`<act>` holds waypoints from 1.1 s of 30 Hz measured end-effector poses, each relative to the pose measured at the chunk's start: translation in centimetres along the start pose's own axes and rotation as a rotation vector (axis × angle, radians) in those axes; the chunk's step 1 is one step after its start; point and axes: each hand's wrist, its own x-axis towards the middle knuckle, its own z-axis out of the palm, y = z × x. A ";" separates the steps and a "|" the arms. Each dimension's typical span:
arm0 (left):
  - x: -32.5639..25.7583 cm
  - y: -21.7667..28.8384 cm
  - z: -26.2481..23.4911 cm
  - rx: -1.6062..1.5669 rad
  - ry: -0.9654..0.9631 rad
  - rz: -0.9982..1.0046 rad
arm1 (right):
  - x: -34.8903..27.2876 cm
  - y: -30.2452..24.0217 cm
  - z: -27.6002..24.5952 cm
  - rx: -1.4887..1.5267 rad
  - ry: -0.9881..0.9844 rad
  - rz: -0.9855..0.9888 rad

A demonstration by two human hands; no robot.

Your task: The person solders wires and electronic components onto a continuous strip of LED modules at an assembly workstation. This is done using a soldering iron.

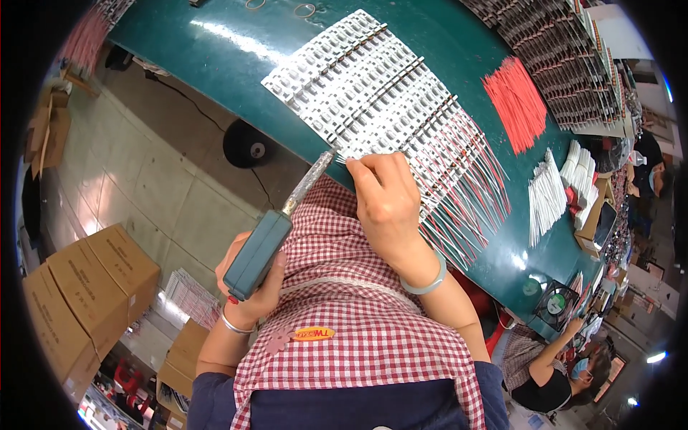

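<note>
My left hand (247,276) is wrapped round the dark green body of a soldering gun (259,252). Its long metal barrel slants up to the near left edge of a panel of white circuit boards (358,93) on the bench. My right hand (387,204) is closed in a pinch beside the gun's tip, over that edge; what the fingertips hold is too small to make out. Red and white wires (466,208) fan out from the panel's right part, partly behind my right hand.
Right of the panel on the green bench (236,93) lie a bundle of red wires (514,104) and bundles of white wires (546,197). A small fan (555,301) stands near a co-worker (548,373). Stacked boards (559,57) fill the far right. Cardboard boxes (93,287) stand at left.
</note>
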 end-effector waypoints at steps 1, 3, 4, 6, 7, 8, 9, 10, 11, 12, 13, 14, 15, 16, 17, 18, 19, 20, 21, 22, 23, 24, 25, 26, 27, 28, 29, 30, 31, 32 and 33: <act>0.3 0.1 0.0 0.000 -0.001 -0.003 | 0.1 0.0 0.0 0.001 -0.003 0.002; 1.0 0.6 0.0 0.055 -0.002 0.097 | 0.2 -0.1 0.0 -0.015 0.000 0.000; 1.6 0.9 0.0 0.053 -0.004 0.095 | 0.1 0.0 0.0 -0.017 -0.003 0.002; 2.6 1.6 -0.1 0.088 -0.010 0.200 | -0.1 0.2 0.1 -0.033 -0.022 -0.019; 2.8 1.8 0.0 0.088 -0.012 0.199 | -0.2 0.2 0.1 -0.033 -0.023 -0.018; 2.9 1.9 0.1 0.085 -0.008 0.185 | -0.2 0.2 0.2 -0.037 -0.022 -0.018; 2.9 2.0 0.2 0.083 -0.003 0.171 | -0.2 0.2 0.2 -0.041 -0.021 -0.018; 3.0 2.0 0.1 0.083 -0.005 0.171 | -0.1 0.1 0.2 -0.042 -0.022 -0.017; 3.1 2.0 0.1 0.102 -0.009 0.182 | 0.0 0.0 0.1 -0.041 -0.017 -0.005; 3.1 2.0 0.1 0.121 -0.012 0.193 | 0.1 -0.1 0.0 -0.040 -0.011 0.006; 3.1 2.0 0.1 0.121 -0.013 0.193 | 0.1 -0.1 0.0 -0.041 -0.012 0.007; 3.1 1.9 0.1 0.119 -0.014 0.197 | 0.0 -0.1 0.0 -0.044 -0.014 0.007; 3.1 1.8 0.1 0.118 -0.015 0.200 | 0.0 -0.1 0.0 -0.046 -0.016 0.007; 3.0 1.7 0.1 0.117 -0.015 0.201 | -0.1 0.0 0.1 -0.047 -0.016 0.008; 3.0 1.6 0.1 0.120 -0.026 0.204 | -0.2 0.1 0.2 -0.052 -0.020 -0.007; 3.0 1.5 0.1 0.123 -0.037 0.208 | -0.3 0.2 0.2 -0.056 -0.024 -0.022; 2.9 1.4 0.0 0.123 -0.037 0.208 | -0.3 0.2 0.2 -0.056 -0.024 -0.021; 2.8 1.2 0.0 0.134 -0.033 0.228 | -0.3 0.2 0.3 -0.058 -0.022 -0.020; 2.6 1.0 0.0 0.144 -0.028 0.247 | -0.2 0.2 0.3 -0.060 -0.020 -0.019; 2.4 1.1 -0.1 0.144 -0.029 0.247 | -0.2 0.1 0.2 -0.060 -0.020 -0.018; 2.0 1.1 -0.1 0.113 -0.006 0.189 | -0.1 -0.1 0.1 -0.060 -0.023 0.002; 1.8 1.1 -0.1 0.083 0.017 0.132 | -0.1 -0.2 0.0 -0.060 -0.026 0.022; 1.6 1.0 -0.1 0.083 0.017 0.132 | 0.0 -0.2 0.0 -0.060 -0.026 0.022; 1.5 0.9 -0.1 0.077 0.017 0.126 | 0.0 -0.2 0.0 -0.056 -0.025 0.022; 1.5 0.9 -0.1 0.071 0.016 0.121 | 0.1 -0.2 -0.1 -0.052 -0.024 0.021; 1.6 0.9 -0.1 0.071 0.016 0.121 | 0.1 -0.2 0.0 -0.053 -0.024 0.021; 1.8 1.1 -0.1 0.095 0.016 0.143 | 0.0 -0.2 0.0 -0.053 -0.024 0.024; 2.0 1.2 -0.1 0.120 0.017 0.165 | 0.0 -0.2 0.1 -0.054 -0.024 0.027; 1.9 1.1 0.0 0.120 0.017 0.166 | 0.0 -0.2 0.0 -0.054 -0.023 0.027; 1.8 0.9 0.0 0.106 0.019 0.151 | 0.0 -0.2 0.0 -0.025 -0.003 0.040; 1.7 0.9 0.0 0.092 0.022 0.137 | 0.1 -0.2 0.0 0.004 0.017 0.053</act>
